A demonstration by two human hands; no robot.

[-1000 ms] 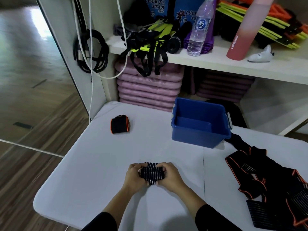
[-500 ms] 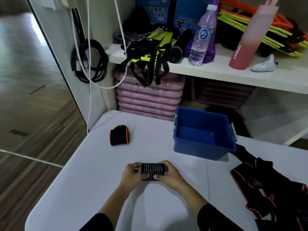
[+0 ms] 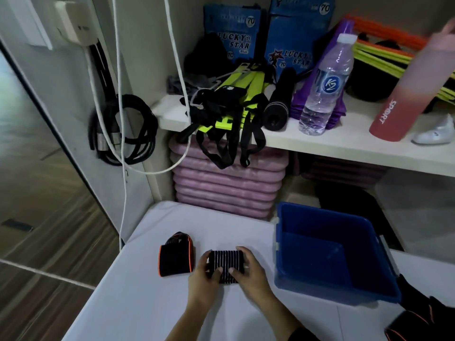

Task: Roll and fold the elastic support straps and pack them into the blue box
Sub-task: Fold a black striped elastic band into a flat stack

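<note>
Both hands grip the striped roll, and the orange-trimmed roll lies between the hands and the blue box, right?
Not quite: the head view shows the orange-trimmed roll left of the left hand, on the side away from the blue box. The left hand and the right hand do grip the striped roll.

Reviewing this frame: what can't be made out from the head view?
Head view only.
striped roll: left hand and right hand cover its ends; fastening hidden.
blue box: near wall hides part of its floor.
loose straps, lower right: cut off by frame edges; count unknown.
pink bottle: top blurred, cut by right edge.
</note>
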